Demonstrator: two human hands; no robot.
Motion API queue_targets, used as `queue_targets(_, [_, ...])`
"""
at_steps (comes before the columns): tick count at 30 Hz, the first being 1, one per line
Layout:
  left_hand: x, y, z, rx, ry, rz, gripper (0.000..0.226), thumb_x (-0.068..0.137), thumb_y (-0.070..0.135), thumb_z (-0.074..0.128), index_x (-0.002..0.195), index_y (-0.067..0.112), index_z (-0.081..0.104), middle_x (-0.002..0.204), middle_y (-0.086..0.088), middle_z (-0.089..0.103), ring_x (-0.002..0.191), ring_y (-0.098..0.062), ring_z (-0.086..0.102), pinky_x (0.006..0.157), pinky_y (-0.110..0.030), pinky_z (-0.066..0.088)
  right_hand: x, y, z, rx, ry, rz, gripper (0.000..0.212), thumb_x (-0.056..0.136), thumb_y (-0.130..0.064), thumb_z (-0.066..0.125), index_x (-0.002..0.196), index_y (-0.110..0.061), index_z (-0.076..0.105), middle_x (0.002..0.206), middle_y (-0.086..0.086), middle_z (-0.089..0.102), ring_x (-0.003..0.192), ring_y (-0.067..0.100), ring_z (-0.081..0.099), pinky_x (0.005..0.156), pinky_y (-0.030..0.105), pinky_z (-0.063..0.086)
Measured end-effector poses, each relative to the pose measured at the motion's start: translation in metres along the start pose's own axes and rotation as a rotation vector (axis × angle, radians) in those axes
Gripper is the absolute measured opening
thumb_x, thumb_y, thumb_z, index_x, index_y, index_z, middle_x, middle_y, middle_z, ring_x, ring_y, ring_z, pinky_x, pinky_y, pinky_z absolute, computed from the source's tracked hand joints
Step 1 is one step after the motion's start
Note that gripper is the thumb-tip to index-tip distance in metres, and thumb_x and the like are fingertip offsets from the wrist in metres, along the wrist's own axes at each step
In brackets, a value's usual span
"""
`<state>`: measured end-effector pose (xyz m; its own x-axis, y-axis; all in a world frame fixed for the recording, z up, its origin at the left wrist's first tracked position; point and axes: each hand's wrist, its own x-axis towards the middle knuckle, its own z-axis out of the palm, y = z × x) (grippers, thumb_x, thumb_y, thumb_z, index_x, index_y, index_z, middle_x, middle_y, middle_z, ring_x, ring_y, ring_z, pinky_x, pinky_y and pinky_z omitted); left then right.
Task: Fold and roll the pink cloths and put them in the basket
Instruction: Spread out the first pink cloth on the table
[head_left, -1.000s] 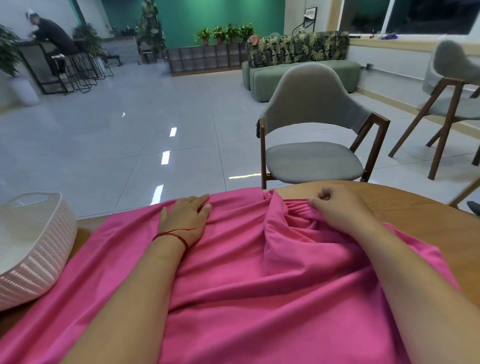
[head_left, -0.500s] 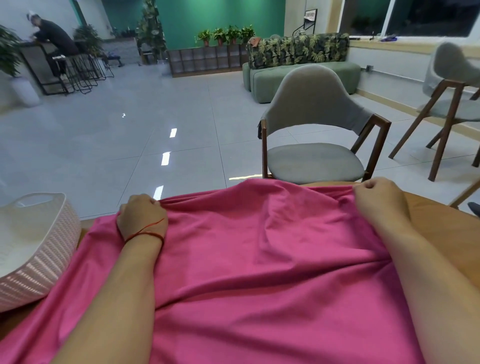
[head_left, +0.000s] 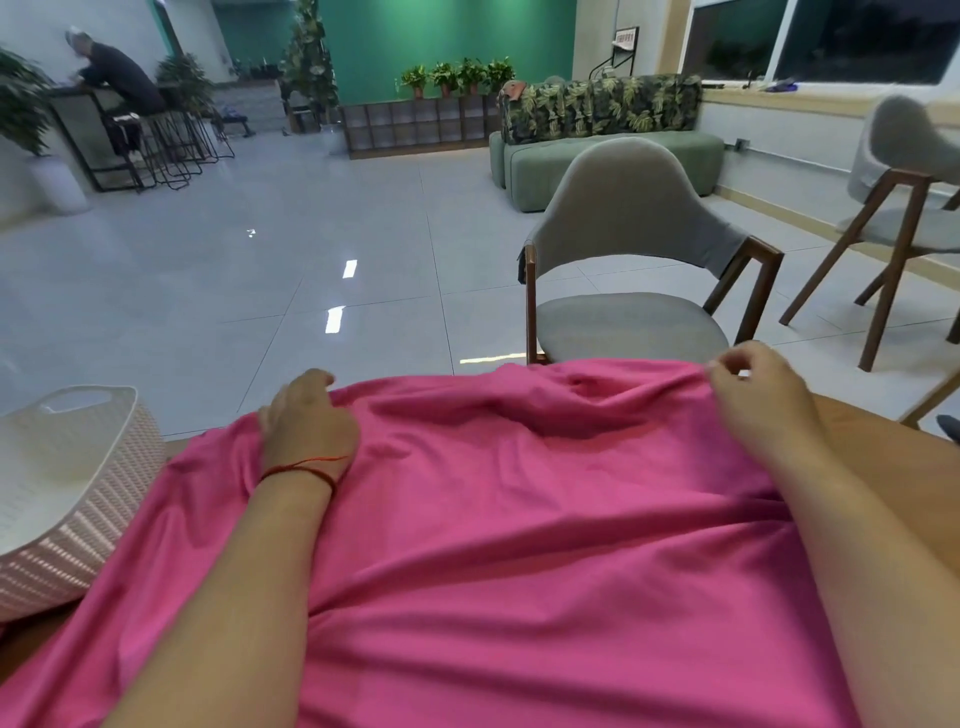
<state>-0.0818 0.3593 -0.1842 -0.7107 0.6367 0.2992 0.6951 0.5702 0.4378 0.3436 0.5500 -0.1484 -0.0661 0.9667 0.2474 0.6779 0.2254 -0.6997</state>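
Grips both closed on fabric: left hand (head_left: 306, 421) fingers curled over far edge at 10 o'clock, right hand (head_left: 753, 395) pinching same edge at 1 o'clock. Spread over counter (head_left: 883, 447) lies pink cloth (head_left: 519, 519), rumpled at 12; basket (head_left: 130, 415) at 9 o'clock, just beside it. Step judged: first fold starting. Next move: draw far edge toward 6 o'clock, corners kept level
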Motion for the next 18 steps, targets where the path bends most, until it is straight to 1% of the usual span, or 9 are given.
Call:
queue_targets(2, [-0.006,0.025,0.007,-0.051,-0.051,0.187,0.055,0.086,0.022,0.047,0.14,0.024,0.056,0.145,-0.005,0.056,0.14,-0.029,0.046,0.12,-0.057,0.027,-0.005,-0.009,0.015,0.005,-0.069,-0.1,0.027,0.103,-0.031,0.061,0.127,-0.02,0.068,0.13,0.004,0.064,0.114,0.026,0.062,0.093,0.039,0.047])
queue_targets(4, [-0.015,0.048,0.016,-0.06,-0.167,0.322,0.05,0.098,0.039,0.041,0.147,0.033,0.05,0.155,0.003,0.049,0.149,-0.021,0.038,0.125,-0.055,0.02,-0.007,-0.009,0.026,-0.058,-0.134,-0.171,0.036,0.103,-0.032,0.064,0.137,-0.023,0.065,0.141,0.005,0.06,0.123,0.027,0.06,0.105,0.041,0.046])
queue_targets(6, [-0.022,0.056,0.028,-0.021,-0.309,0.411,0.055,0.101,0.055,0.037,0.151,0.037,0.047,0.158,0.008,0.048,0.148,-0.018,0.04,0.124,-0.054,0.024,-0.008,-0.005,0.033,-0.12,-0.168,-0.196,0.042,0.1,-0.028,0.067,0.141,-0.021,0.064,0.144,0.011,0.06,0.128,0.031,0.056,0.112,0.042,0.041])
queue_targets(8, [-0.025,0.053,0.037,0.045,-0.399,0.46,0.059,0.1,0.062,0.034,0.153,0.039,0.044,0.159,0.012,0.046,0.146,-0.013,0.04,0.122,-0.05,0.027,-0.009,-0.002,0.035,-0.178,-0.182,-0.203,0.045,0.095,-0.021,0.069,0.14,-0.019,0.066,0.141,0.013,0.061,0.127,0.033,0.056,0.113,0.042,0.04])
queue_targets(11, [-0.022,0.049,0.039,0.036,-0.413,0.455,0.06,0.097,0.064,0.031,0.15,0.041,0.049,0.155,0.014,0.049,0.144,-0.013,0.043,0.121,-0.049,0.03,-0.011,0.0,0.035,-0.2,-0.174,-0.206,0.041,0.092,-0.011,0.068,0.132,-0.019,0.071,0.132,0.011,0.067,0.117,0.031,0.062,0.105,0.038,0.044])
queue_targets(12, [-0.02,0.049,0.039,0.004,-0.399,0.441,0.061,0.095,0.064,0.031,0.146,0.041,0.054,0.151,0.013,0.053,0.14,-0.014,0.048,0.119,-0.048,0.034,-0.01,0.0,0.036,-0.195,-0.161,-0.199,0.04,0.091,-0.008,0.066,0.129,-0.019,0.073,0.128,0.011,0.069,0.115,0.029,0.063,0.103,0.037,0.045])
queue_targets(14, [-0.018,0.048,0.038,-0.057,-0.37,0.418,0.056,0.093,0.06,0.035,0.137,0.038,0.063,0.141,0.012,0.062,0.128,-0.016,0.056,0.113,-0.045,0.043,-0.009,-0.001,0.031,-0.175,-0.169,-0.109,0.042,0.09,-0.008,0.061,0.128,-0.022,0.074,0.124,0.007,0.071,0.11,0.026,0.066,0.1,0.037,0.051])
queue_targets(16, [-0.017,0.046,0.039,-0.119,-0.348,0.404,0.045,0.094,0.054,0.045,0.127,0.035,0.069,0.131,0.01,0.067,0.12,-0.017,0.061,0.108,-0.043,0.047,-0.009,-0.002,0.022,-0.193,-0.219,-0.033,0.044,0.088,-0.013,0.058,0.125,-0.03,0.074,0.123,0.0,0.073,0.106,0.025,0.067,0.095,0.041,0.056])
queue_targets(18, [-0.015,0.045,0.041,-0.169,-0.302,0.388,0.027,0.098,0.042,0.056,0.118,0.033,0.072,0.123,0.008,0.07,0.114,-0.019,0.063,0.105,-0.043,0.049,-0.009,-0.003,0.009,-0.294,-0.246,-0.018,0.039,0.087,-0.017,0.059,0.114,-0.039,0.075,0.124,-0.002,0.073,0.112,0.026,0.065,0.093,0.042,0.055])
